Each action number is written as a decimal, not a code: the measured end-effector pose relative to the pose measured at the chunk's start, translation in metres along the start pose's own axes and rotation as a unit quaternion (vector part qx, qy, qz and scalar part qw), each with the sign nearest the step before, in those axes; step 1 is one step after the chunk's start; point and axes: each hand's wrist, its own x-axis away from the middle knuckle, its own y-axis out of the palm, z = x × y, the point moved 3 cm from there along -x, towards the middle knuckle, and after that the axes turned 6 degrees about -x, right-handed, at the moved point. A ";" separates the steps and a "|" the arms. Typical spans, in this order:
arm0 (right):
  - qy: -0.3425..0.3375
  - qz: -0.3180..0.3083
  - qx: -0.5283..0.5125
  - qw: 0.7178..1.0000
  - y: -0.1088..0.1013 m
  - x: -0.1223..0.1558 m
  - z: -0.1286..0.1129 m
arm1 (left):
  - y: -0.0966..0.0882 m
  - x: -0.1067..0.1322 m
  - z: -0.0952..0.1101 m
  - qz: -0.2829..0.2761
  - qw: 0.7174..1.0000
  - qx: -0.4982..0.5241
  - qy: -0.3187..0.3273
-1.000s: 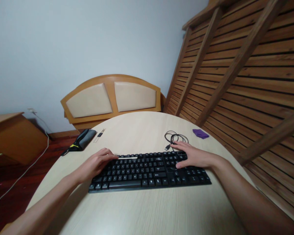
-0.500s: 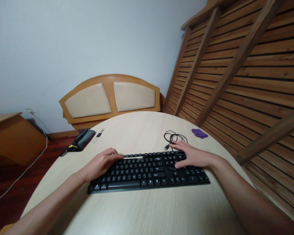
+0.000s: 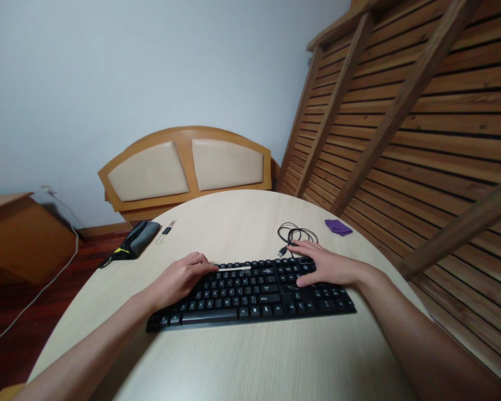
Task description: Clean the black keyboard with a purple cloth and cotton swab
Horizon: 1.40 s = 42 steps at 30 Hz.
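Keyboard (image 3: 229, 303) lies flat on the bench (image 3: 250, 365), space bar toward you. Your left hand (image 3: 190, 274) pinches one end of a slim white stick (image 3: 237, 269) between its fingers; the stick lies along the upper key rows, its far tip pointing right. Your right hand (image 3: 328, 266) has its fingers spread over the keyboard's right part, thumb down on the keys, apparently steadying it.

Progress, my reading: work with the stick is under way, not finished, since it is in your grip and on the keys. The lower rows and the right-hand keys lie clear of it now; which have been gone over, I cannot tell. The cable (image 3: 297, 229) lies coiled behind, its plug (image 3: 282, 252) connected to nothing. Purple cloth (image 3: 338, 226) sits apart at far right, not in use.
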 end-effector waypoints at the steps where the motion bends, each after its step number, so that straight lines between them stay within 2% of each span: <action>1: 0.000 0.000 -0.002 1.000 0.000 0.000 0.000 | 0.000 -0.001 0.001 -0.002 1.000 -0.004 -0.002; 7: -0.003 0.002 -0.008 1.000 0.000 0.000 0.003 | 0.001 -0.009 0.007 -0.011 1.000 -0.025 0.005; 17: 0.004 -0.006 0.002 1.000 0.001 -0.001 0.004 | 0.012 -0.024 0.013 -0.010 0.999 -0.038 0.023; 32: 0.005 -0.004 0.002 1.000 0.002 -0.001 0.005 | 0.021 -0.055 0.034 -0.016 0.998 -0.036 0.051; 42: -0.009 -0.001 -0.001 1.000 0.002 -0.002 0.007 | 0.022 -0.066 0.043 -0.010 0.998 -0.028 0.057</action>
